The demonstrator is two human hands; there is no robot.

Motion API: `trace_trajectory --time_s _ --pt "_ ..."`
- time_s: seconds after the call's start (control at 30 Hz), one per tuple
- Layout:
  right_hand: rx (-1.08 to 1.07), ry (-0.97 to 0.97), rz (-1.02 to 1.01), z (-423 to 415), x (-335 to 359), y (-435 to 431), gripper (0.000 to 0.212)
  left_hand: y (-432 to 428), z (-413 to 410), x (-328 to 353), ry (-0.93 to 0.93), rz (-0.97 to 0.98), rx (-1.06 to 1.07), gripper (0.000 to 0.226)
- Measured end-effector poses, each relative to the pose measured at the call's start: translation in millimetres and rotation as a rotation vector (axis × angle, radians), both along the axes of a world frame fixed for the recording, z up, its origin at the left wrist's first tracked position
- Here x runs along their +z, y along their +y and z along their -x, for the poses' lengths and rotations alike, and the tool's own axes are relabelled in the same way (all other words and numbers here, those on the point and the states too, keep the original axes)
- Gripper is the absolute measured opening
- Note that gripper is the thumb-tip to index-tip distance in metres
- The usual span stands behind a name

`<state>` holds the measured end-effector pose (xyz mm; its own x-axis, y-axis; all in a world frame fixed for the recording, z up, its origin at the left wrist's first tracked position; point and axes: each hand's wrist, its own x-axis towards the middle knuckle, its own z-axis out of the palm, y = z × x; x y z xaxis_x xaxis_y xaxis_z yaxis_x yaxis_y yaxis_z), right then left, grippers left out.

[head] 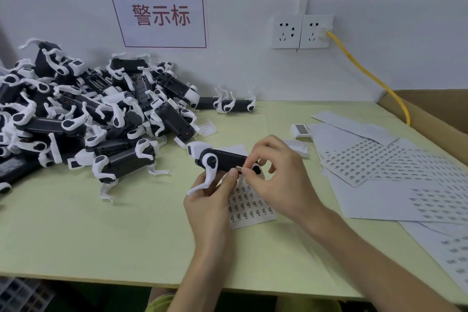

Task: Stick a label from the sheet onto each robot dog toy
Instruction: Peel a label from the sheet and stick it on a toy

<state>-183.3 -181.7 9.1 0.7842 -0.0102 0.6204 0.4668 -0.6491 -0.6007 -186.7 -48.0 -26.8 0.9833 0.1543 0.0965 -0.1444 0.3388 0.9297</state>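
Both grips meet at frame centre: left hand (211, 200) curled round one toy dog (222, 159), its long axis level, head toward upper left, right hand (277, 175) pinching one label (238, 167) against it, above one label sheet (249, 206) on the surface (101, 230).
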Motion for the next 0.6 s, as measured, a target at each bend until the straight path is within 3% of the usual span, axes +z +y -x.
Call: trace_trajectory --time_s 0.5,0.6 --pt "-0.022 -0.007 -0.110 -3.0 -2.7 -2.4 0.023 -0.1 0.0 -0.7 0.011 -0.020 0.025 0.018" --pt "0.007 0.055 -0.131 -1.8 -0.8 -4.3 0.028 -0.1 -0.3 -0.9 0.011 0.005 0.007 0.005"
